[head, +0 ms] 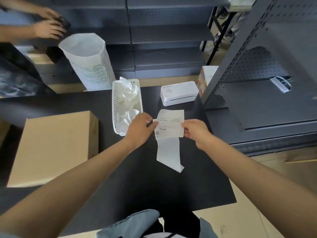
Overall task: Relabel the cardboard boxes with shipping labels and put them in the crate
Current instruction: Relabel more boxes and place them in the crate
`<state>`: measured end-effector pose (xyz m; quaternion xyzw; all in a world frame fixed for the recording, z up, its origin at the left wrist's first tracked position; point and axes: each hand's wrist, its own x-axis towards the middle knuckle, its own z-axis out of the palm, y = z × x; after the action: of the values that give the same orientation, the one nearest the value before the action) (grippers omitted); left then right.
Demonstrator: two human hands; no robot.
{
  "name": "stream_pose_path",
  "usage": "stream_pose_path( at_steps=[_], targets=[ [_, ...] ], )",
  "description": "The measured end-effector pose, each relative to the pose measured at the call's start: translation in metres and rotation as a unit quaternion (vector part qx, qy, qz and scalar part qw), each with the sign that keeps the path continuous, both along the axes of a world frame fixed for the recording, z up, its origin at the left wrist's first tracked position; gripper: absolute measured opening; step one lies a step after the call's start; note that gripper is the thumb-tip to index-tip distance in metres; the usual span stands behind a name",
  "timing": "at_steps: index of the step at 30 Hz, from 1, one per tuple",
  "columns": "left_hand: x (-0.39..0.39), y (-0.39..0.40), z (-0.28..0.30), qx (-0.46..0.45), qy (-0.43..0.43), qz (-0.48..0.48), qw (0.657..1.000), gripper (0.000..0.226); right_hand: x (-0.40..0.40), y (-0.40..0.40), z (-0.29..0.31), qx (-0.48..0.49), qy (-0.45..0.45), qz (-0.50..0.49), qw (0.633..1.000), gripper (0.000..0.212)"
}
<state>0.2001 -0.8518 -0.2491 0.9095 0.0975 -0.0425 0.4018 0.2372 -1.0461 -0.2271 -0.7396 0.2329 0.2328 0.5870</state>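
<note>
Both hands hold one shipping label [169, 123] above the black table [154, 177]. Left hand [139, 128] pinches its left edge between thumb and fingertips; right hand [193, 129] pinches the right edge. A strip of plain backing paper [169, 152] hangs below the grip, curling at its end.

Risks, as judged: thin paper may tear if the pinches pull apart unevenly; an exposed adhesive face could fold onto itself or stick to fingers; the label could go on crooked.

Cardboard box [51, 148] lies well left of the grip: matte tan, flat-topped, no label visible on it. Just left of the left hand, a white perforated plastic basket [115, 107] holds crumpled paper. Beyond the grip, a smooth white label printer [179, 93]. No crate identified.
</note>
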Motion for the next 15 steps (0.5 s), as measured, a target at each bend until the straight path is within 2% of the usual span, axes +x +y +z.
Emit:
stream_pose_path(
  at_steps=[3,5,9,15],
  targets=[
    [-0.006,0.005,0.006,-0.084,0.033,0.06,0.994,0.021,-0.01,0.01,-0.001,0.007,-0.002,0.027,1.0,0.007],
    [-0.014,0.008,0.009,-0.1,0.045,0.087,0.99,0.02,-0.014,0.017,0.0,0.007,-0.005,0.046,0.999,0.013],
    [-0.035,0.015,0.02,-0.087,0.033,0.144,0.985,0.021,-0.026,0.028,0.004,-0.001,-0.017,0.095,0.995,0.009],
    [-0.072,0.041,0.033,-0.054,0.033,0.199,0.978,0.02,-0.042,0.055,0.009,-0.052,-0.095,0.185,0.977,0.008]
  ],
)
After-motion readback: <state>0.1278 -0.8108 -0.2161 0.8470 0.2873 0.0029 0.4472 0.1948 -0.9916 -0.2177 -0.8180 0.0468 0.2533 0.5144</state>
